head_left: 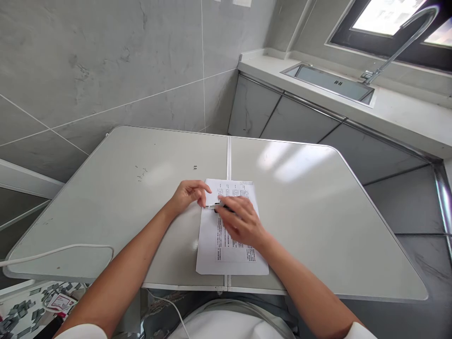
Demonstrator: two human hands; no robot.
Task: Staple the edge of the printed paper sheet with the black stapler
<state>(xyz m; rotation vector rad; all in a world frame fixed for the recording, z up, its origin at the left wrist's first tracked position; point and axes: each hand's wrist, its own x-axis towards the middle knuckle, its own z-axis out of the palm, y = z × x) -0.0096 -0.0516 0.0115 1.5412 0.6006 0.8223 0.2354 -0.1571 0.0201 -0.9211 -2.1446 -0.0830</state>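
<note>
A printed white sheet of paper (226, 245) lies on the grey folding table (300, 197), near its front edge. My left hand (189, 194) rests at the sheet's upper left edge, fingers curled and pinching the end of a small silver and black object (216, 206), perhaps a stapler. My right hand (240, 221) lies over the sheet's middle, fingers closed on the same object from the right. Most of the object is hidden under my fingers.
A white cable (52, 252) runs across the table's left front corner. A loose staple (195, 166) lies on the table. A counter with a sink (328, 82) and tap (406, 42) stands at the back right. Small grey pieces (24, 313) lie on the floor, lower left.
</note>
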